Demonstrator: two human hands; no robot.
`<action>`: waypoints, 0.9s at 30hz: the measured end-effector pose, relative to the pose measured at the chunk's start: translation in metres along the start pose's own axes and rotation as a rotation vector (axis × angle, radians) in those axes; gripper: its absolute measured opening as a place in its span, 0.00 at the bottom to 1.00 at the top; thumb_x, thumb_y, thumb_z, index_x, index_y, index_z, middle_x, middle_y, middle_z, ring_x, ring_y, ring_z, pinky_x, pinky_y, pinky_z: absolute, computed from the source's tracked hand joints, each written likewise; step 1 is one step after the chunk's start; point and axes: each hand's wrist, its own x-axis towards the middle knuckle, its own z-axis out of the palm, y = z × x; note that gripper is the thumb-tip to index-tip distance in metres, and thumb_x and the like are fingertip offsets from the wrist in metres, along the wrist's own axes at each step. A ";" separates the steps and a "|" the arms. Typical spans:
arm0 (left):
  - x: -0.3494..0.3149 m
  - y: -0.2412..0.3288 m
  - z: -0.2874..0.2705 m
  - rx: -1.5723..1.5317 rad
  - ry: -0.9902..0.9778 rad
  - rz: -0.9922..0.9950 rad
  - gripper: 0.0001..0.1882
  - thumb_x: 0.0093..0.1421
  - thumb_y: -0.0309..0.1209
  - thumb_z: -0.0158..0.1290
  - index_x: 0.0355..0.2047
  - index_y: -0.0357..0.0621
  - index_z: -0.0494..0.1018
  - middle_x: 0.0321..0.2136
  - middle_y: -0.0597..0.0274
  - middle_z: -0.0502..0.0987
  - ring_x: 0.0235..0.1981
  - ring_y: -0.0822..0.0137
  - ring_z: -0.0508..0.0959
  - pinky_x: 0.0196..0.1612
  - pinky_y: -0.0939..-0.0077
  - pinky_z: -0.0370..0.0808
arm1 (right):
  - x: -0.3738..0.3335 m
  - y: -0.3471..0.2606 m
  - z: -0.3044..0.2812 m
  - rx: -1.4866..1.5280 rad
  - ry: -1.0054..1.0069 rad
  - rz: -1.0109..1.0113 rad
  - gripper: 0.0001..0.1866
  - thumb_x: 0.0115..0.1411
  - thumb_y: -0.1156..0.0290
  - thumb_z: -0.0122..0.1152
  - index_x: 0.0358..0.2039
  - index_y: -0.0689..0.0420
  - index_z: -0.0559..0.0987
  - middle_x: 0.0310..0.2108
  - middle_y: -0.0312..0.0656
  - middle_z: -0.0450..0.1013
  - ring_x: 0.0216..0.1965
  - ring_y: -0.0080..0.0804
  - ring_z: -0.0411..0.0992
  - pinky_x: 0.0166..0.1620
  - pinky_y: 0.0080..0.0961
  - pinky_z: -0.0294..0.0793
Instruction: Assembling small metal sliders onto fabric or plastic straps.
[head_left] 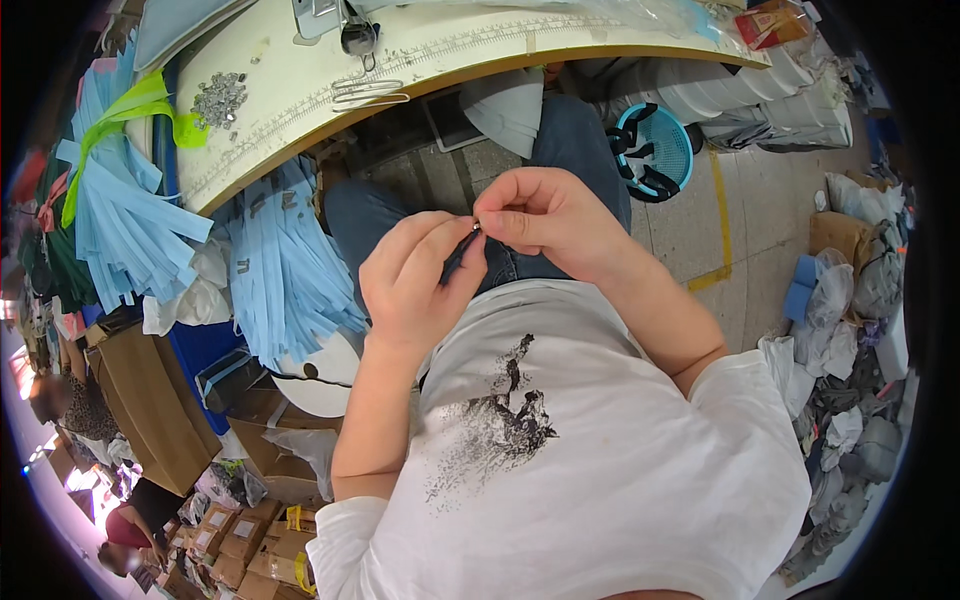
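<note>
My left hand (418, 270) and my right hand (545, 220) meet in front of my lap, thumbs and forefingers pinched together. Between their fingertips sits a small shiny metal piece (476, 228); the fingers cover most of it, so its exact kind does not show. A heap of similar-looking little metal pieces (218, 100) lies on the white worktable (290, 110) ahead to the left. Light-blue fabric strips (290, 265) hang in a bundle left of my left forearm, some bearing small dark pieces. More blue strips (125, 210) drape farther left beside a lime-green strip (120, 115).
Bent wire (370, 93) lies by the table's curved front edge, near a black clip-like object (357, 38). A turquoise basket (668, 150) stands on the floor to the right. Cardboard boxes (245, 535) are stacked lower left; bagged goods (835, 300) pile up far right. Two people are at far left.
</note>
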 end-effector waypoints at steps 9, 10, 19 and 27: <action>-0.008 0.002 -0.006 0.033 0.000 -0.031 0.14 0.40 0.18 0.62 0.30 0.39 0.76 0.27 0.59 0.77 0.25 0.63 0.78 0.27 0.76 0.76 | -0.001 0.003 0.001 -0.001 0.049 -0.035 0.05 0.61 0.73 0.60 0.37 0.59 0.76 0.32 0.33 0.74 0.25 0.13 0.64 0.25 0.12 0.60; -0.010 0.001 -0.007 0.015 -0.008 -0.071 0.14 0.40 0.18 0.62 0.30 0.39 0.76 0.27 0.59 0.77 0.25 0.63 0.78 0.27 0.76 0.75 | -0.001 0.003 0.002 -0.004 0.062 -0.065 0.06 0.62 0.74 0.59 0.38 0.59 0.75 0.33 0.33 0.74 0.26 0.13 0.64 0.26 0.12 0.61; -0.010 0.006 -0.008 0.022 -0.088 -0.307 0.13 0.39 0.19 0.62 0.27 0.40 0.73 0.27 0.58 0.77 0.23 0.62 0.77 0.25 0.75 0.73 | -0.005 0.003 0.016 -0.494 -0.037 -0.471 0.06 0.59 0.79 0.60 0.38 0.59 0.75 0.34 0.34 0.72 0.33 0.20 0.68 0.32 0.15 0.66; -0.008 0.009 -0.012 0.075 -0.157 -0.347 0.13 0.39 0.21 0.63 0.26 0.41 0.72 0.25 0.59 0.77 0.20 0.66 0.75 0.23 0.77 0.71 | -0.011 -0.014 0.020 -0.778 -0.105 -0.415 0.08 0.54 0.82 0.63 0.35 0.61 0.78 0.34 0.37 0.72 0.33 0.23 0.69 0.33 0.17 0.68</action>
